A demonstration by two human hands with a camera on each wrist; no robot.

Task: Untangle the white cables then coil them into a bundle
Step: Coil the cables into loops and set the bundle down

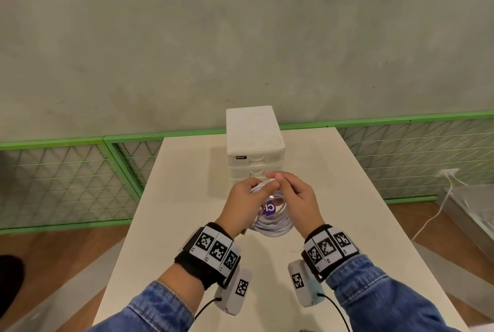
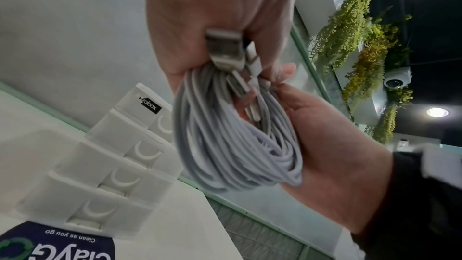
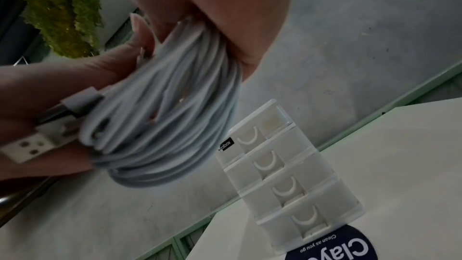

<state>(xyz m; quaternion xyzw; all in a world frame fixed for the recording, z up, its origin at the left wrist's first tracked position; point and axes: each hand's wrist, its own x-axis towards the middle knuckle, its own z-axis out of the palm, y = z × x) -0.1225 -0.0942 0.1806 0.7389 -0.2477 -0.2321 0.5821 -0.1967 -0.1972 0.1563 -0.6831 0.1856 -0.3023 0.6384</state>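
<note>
- The white cables are wound into a round coil of many loops, held up above the cream table between both hands, just in front of the drawer unit.
- The left hand grips the coil: its fingers curl round the bunched loops, and in the left wrist view the plug ends, one of them a metal USB plug, lie pressed against the palm.
- The right hand also holds the coil; its fingers are curled, with the thumb and forefinger pinching the loops at the top beside the left thumb.
- In the right wrist view a white plug with three small round marks on its face sticks out at the side of the coil.
- A white plastic drawer unit stands on the table near the wall; it has four stacked drawers with crescent handles and a small black label reading "abox" after some blurred letters.
- A dark purple round sticker lies on the table in front of the drawers, printed in white with "Clean as you go" and large letters beginning "Clay"; the rest is cut off.
- Both wrists wear black bands carrying square black-and-white coded tags.
</note>
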